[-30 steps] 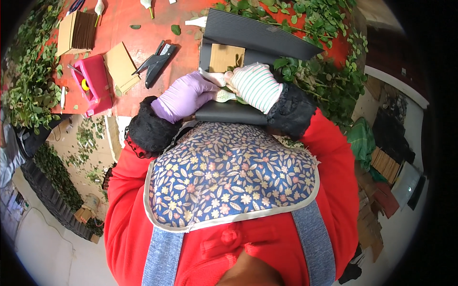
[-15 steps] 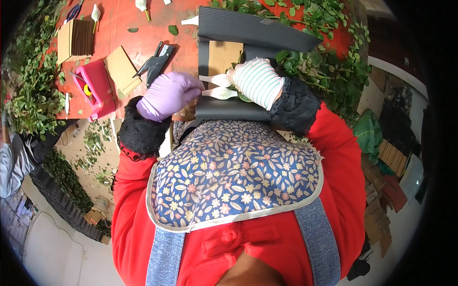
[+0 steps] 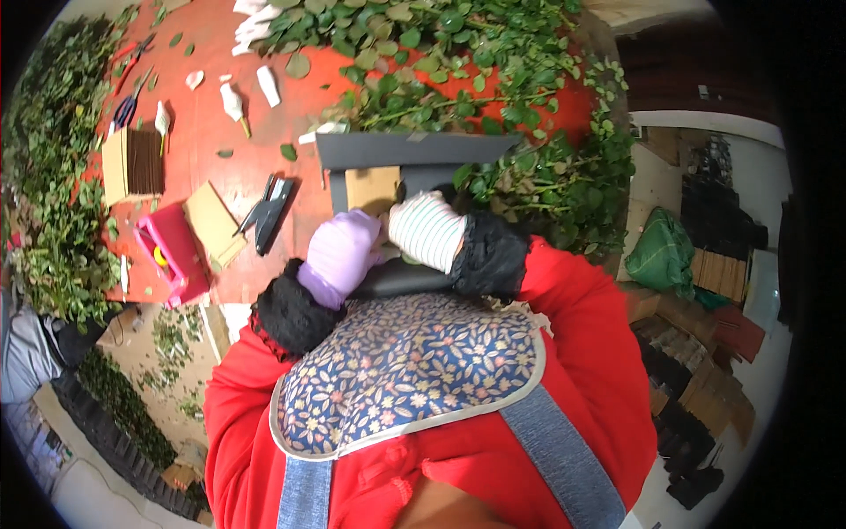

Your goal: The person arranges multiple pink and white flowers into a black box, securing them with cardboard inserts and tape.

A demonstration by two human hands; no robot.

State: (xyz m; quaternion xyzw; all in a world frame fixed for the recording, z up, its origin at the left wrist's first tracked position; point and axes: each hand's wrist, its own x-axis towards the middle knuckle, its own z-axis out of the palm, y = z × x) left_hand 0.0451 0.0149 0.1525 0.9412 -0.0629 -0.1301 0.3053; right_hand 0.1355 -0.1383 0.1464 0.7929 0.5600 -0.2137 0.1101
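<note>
From the head view I look straight down over a red jacket and a flowered apron bib [image 3: 410,370] at both hands meeting at the near edge of the red tabletop [image 3: 220,150]. My left hand [image 3: 339,256], in a lilac glove with a black fuzzy cuff, is curled over something small and pale between the two hands; its fingers look closed around it, though I cannot tell what it is. My right hand [image 3: 427,231], in a white glove with thin dark stripes, presses against the left from the other side, its fingers also bent shut, and whether they grip the same pale bit I cannot tell. Both hands rest above a dark grey flat tray [image 3: 392,278] lying just in front of my chest. Just beyond the hands stands a dark grey open cardboard box [image 3: 414,152] with a brown cardboard panel [image 3: 370,188] inside it. Left of the box a black stapler-like hand tool [image 3: 269,212] lies on the tabletop, beside a tan cardboard piece [image 3: 211,220] and a bright pink plastic box [image 3: 172,256]. Farther left sits a stack of brown cardboard sheets [image 3: 132,163]. Heaps of green leafy branches [image 3: 458,53] cover the far and right side of the tabletop, touching the box.
</note>
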